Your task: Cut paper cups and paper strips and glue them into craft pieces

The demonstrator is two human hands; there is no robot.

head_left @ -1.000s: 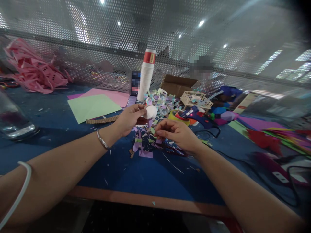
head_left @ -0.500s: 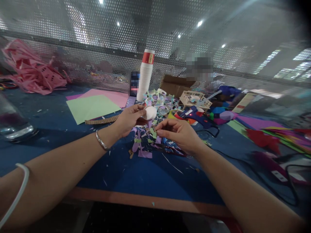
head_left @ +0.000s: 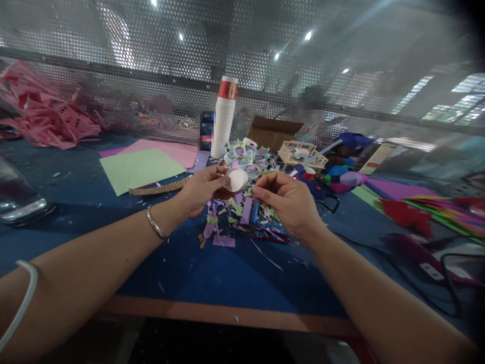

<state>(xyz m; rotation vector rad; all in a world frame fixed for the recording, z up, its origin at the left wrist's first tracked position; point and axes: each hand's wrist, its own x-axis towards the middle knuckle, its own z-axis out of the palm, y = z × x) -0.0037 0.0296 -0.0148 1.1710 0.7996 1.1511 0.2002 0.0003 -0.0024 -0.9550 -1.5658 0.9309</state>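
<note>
white cup pinched in left hand, over the paper scraps, lying sideways. right hand just right of it, fingertips closed together, can't tell on what.

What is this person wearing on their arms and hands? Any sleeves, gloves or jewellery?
No gloves, and no sleeves in view: both forearms are bare. The left hand has a thin silver bangle at the wrist, and a plain white band circles the same arm further up. The right hand and its arm show nothing worn; no ring can be made out on either hand.
</note>
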